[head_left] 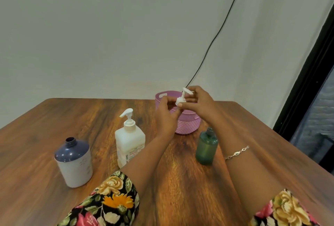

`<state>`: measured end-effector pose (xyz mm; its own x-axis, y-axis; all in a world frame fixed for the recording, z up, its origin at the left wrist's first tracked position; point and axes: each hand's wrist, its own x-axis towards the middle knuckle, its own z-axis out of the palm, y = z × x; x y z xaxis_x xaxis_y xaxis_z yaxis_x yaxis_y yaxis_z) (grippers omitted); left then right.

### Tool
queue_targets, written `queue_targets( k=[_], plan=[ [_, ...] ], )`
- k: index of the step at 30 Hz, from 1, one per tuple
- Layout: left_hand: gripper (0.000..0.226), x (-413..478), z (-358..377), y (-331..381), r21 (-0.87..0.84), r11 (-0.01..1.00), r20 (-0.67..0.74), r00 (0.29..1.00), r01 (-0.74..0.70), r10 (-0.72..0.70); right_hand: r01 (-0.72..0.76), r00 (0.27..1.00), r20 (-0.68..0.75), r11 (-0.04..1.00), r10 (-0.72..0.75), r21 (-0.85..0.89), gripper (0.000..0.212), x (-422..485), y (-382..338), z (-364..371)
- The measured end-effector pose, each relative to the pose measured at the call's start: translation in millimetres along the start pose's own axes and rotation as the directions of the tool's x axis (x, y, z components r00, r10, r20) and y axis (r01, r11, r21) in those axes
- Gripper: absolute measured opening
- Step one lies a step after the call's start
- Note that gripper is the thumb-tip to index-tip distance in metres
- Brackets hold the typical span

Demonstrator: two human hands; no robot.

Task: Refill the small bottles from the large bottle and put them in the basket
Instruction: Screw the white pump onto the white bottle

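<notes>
- Pinching a white pump head [181,97], right hand [198,104] sits over the pink basket [188,124], frame centre; left hand [165,115] curled beside, grip unclear.
- Uncapping step, seemingly: green bottle [206,147] and navy bottle [73,160] flank the large bottle [129,140]; next, free hands to pour.

Basket [188,124] behind bottles [130,142].

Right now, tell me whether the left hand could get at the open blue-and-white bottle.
Probably yes, once free: the left hand helps hold the pump head. The blue-and-white bottle stands on that side, but the large pump bottle sits between, so pull back around it.
</notes>
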<state>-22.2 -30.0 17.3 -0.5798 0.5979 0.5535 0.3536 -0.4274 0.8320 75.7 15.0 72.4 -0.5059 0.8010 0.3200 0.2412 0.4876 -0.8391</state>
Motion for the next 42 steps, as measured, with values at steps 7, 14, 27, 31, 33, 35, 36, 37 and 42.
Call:
queue_targets(
  k=[7,14,27,31,33,35,36,37,42],
  plan=[
    [0.018,-9,-4,-9,-0.023,1.0,-0.027,1.0,0.002,-0.003,0.009,0.976,-0.213,0.979,0.035,0.202,0.042,-20,17,37],
    [0.02,-19,-7,-20,0.001,1.0,-0.028,1.0,0.011,-0.011,-0.002,0.959,-0.273,0.959,0.082,0.282,0.037,-27,23,51],
    [0.035,-69,-74,-28,0.365,0.883,0.063,0.955,-0.294,0.292,-0.025,0.959,-0.271,0.974,0.087,0.224,0.042,-38,36,64],
    [0.032,-83,-123,-35,0.598,0.739,-0.07,0.898,-0.312,0.435,-0.033,0.959,-0.267,0.973,0.096,0.23,0.043,-39,37,71],
    [0.034,-84,-147,-43,0.64,0.731,-0.162,0.887,-0.238,0.431,-0.044,0.958,-0.266,0.97,0.108,0.238,0.042,-39,38,74],
    [0.038,-85,-171,-51,0.659,0.735,-0.251,0.873,-0.162,0.418,-0.05,0.958,-0.261,0.968,0.116,0.247,0.043,-38,36,76],
    [0.042,-84,-182,-54,0.665,0.735,-0.282,0.868,-0.131,0.409,-0.051,0.958,-0.26,0.967,0.117,0.249,0.043,-37,35,76],
    [0.048,-84,-191,-56,0.665,0.74,-0.31,0.864,-0.1,0.396,-0.051,0.958,-0.26,0.967,0.118,0.25,0.044,-37,34,77],
    [0.094,-81,-222,-65,0.534,0.839,-0.394,0.908,0.103,0.139,-0.063,0.958,-0.253,0.961,0.134,0.271,0.046,-36,29,79]
  ],
)
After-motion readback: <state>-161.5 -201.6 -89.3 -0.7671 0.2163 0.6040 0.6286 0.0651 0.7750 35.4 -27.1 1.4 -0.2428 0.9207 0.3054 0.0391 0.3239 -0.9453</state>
